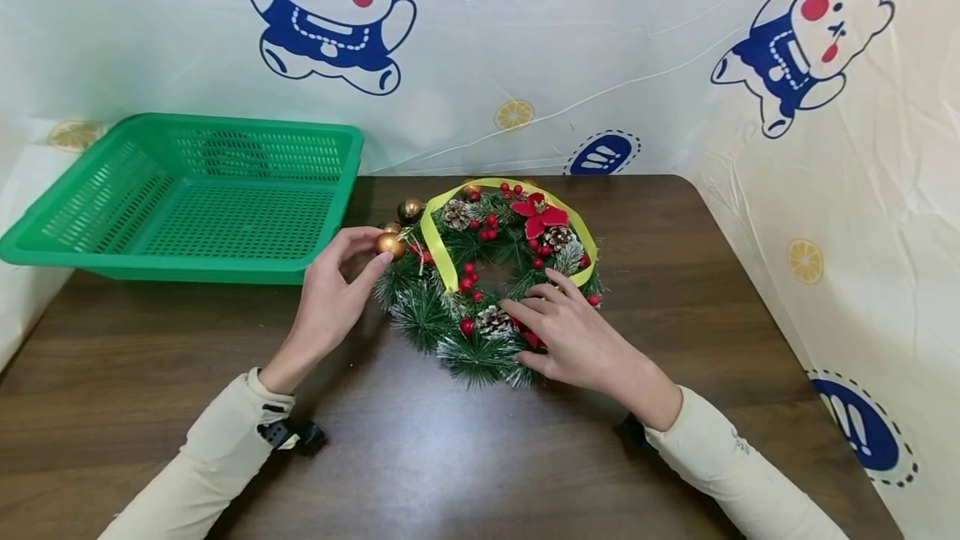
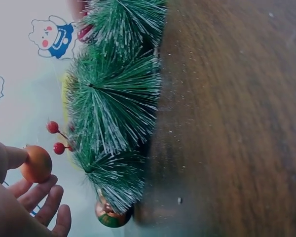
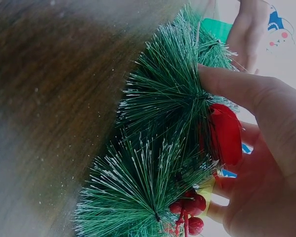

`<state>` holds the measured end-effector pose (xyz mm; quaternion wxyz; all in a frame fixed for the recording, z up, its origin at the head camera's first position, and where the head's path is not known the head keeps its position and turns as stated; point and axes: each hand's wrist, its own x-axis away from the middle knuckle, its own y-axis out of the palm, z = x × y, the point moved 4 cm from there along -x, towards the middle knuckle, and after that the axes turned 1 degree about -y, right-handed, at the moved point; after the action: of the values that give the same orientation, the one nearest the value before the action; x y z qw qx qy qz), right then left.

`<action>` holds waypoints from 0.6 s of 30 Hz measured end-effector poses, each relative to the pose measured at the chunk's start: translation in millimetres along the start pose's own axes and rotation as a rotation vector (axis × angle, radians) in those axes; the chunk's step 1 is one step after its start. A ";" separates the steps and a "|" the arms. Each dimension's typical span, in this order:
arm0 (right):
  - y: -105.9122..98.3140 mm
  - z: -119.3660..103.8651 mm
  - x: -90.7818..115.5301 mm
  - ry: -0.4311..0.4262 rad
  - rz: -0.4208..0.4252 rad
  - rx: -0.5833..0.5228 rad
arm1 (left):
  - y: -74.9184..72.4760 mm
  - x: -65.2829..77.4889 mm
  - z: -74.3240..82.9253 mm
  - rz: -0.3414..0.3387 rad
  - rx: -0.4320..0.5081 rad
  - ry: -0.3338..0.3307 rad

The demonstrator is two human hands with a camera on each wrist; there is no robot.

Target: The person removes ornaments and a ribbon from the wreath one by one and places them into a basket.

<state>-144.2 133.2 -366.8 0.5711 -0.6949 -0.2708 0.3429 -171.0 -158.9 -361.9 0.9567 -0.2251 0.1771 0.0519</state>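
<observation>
Had a big white cloth with blue and white bears at the back, and a brown counter in front. Saw a green basket, full of little holes, at the back left of the counter. Reached in from the bottom of the head view with both arms, in cream sleeves. Slanted the left arm up from the lower left and the right arm up from the lower right. Found a round green wreath lying on the counter between both hands, just right of the basket. Saw a yellow ribbon looped over the wreath.

Rested the right hand on the near right part of the wreath, with fingers spread and a bit bent, thumb well apart from them. Only touched with that one. Held the left hand at the wreath's left side, turned in toward the middle, nearly closed at thumb and finger. Left the other fingers loose.

Spotted a red flower at the back right of the wreath, and a pine cone at the right fingertips. Pinched a shiny gold ball at the left fingertips, just beside the wreath's left edge. Could not tell tied-on from loose. Saw tiny red berries too, dotted about the wreath.
</observation>
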 end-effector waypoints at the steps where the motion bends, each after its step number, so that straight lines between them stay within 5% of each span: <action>1: -0.1 -0.1 -0.1 0.001 -0.001 -0.002 | -0.4 0.1 1.5 0.000 0.008 0.002; 18: -0.3 -0.7 0.1 0.010 -0.010 -0.004 | -10.6 -0.4 24.7 0.010 0.058 0.031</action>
<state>-143.6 132.9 -366.5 0.5729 -0.6963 -0.2722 0.3359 -161.7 -157.2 -336.7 0.9598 -0.1970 0.1943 0.0480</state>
